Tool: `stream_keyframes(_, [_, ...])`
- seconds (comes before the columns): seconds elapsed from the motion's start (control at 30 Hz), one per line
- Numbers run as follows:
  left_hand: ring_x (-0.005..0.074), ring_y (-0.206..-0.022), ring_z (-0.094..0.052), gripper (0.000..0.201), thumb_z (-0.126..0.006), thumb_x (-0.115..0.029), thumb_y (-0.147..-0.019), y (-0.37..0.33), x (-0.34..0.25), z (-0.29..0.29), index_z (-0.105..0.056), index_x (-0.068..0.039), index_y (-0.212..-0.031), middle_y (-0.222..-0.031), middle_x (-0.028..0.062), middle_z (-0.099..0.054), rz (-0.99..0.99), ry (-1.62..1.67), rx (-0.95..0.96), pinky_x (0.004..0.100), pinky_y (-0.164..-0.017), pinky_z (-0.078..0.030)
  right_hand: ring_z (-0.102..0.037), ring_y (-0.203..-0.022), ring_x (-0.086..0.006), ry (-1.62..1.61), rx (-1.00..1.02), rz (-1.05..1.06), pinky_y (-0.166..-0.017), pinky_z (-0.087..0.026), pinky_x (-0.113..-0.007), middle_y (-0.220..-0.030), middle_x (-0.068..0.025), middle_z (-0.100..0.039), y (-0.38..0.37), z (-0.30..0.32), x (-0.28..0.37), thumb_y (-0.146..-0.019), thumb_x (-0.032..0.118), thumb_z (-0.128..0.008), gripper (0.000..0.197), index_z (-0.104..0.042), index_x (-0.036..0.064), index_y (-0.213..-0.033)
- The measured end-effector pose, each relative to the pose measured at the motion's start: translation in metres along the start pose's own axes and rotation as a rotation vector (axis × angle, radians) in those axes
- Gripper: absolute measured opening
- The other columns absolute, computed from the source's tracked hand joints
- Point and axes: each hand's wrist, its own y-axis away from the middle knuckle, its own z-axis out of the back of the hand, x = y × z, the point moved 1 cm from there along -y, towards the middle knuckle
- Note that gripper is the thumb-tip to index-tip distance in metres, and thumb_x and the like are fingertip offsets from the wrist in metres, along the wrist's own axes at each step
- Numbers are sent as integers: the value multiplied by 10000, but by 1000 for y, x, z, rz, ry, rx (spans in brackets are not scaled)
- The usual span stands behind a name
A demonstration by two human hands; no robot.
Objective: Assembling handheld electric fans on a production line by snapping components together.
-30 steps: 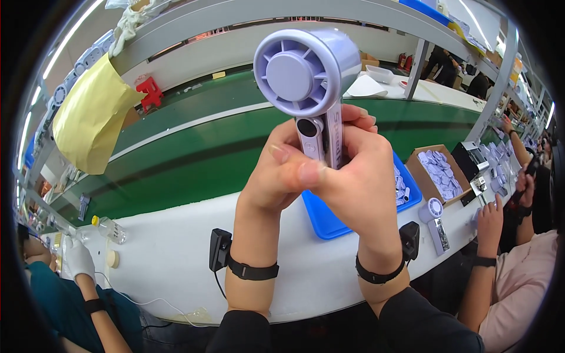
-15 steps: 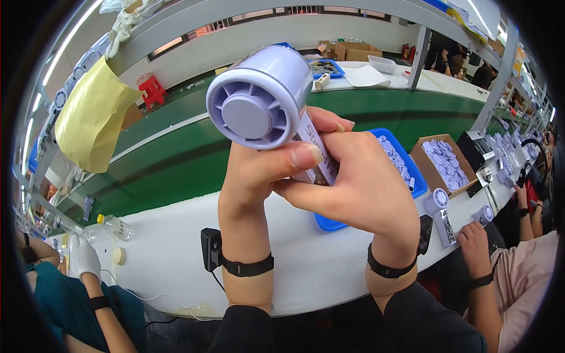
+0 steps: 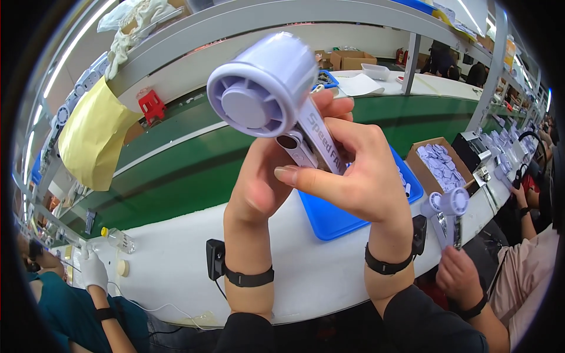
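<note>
Both hands raised above the white counter [image 3: 176,259], forearms upright, wrist straps on. Left hand [image 3: 259,182] wraps the handle of the lilac handheld fan [image 3: 265,88] from behind. Right hand [image 3: 359,176] grips the handle's front, thumb extended leftward. Fan head tilted up-left, held over the blue tray [image 3: 335,217].

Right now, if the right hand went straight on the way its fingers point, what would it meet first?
The right hand points left; its thumb would probably meet the left hand first, which also holds the lilac plastic handheld fan. Depth is unclear.
</note>
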Motion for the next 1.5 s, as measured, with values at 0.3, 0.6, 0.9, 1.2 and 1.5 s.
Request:
stream_keyframes(0.3, [356,-1251,-681,970,-936,-456,-656,0,-14,-6,-595,70,-1396,-1338,250,-673,35,-273,69,467,-1075,-568,-636,-642,-102,-90,-156,68,-620,-506,-247,-709,-55,-712,1,-8,7,-700,291,-939,385,-776,-31,-833])
stream_keyframes(0.6, [437,-1302,-648,1058,-949,-549,-610,-2,-1,-2,-564,50,-1393,-1341,291,-641,45,-191,-19,568,-1108,-550,-661,-643,-119,-56,-212,215,-621,-531,-261,-693,-77,-711,-2,-15,-4,-720,301,-924,397,-777,-51,-831])
stream_keyframes(0.9, [318,-1221,-696,902,-929,-403,-684,0,-9,-13,-626,101,-1368,-1343,252,-677,42,-149,-23,447,-1056,-567,-612,-656,-76,-213,-162,76,-618,-494,-241,-710,1,-683,2,-7,0,-763,248,-936,336,-775,-29,-866])
stream_keyframes(1.2, [396,-1302,-652,955,-754,-675,-856,1,-12,1,-570,67,-1429,-1352,258,-663,30,-56,3,498,-1064,-575,-623,-709,-74,-264,16,-11,-608,-480,-249,-807,-15,-703,1,-8,1,-807,211,-926,319,-752,-21,-942])
stream_keyframes(1.5, [333,-1230,-673,888,-700,-670,-930,-2,-22,15,-583,56,-1428,-1375,231,-666,-17,-293,-37,493,-1066,-568,-661,-756,-100,-391,206,-49,-656,-516,-266,-876,-57,-727,-3,-4,-3,-881,278,-887,384,-750,-35,-1058])
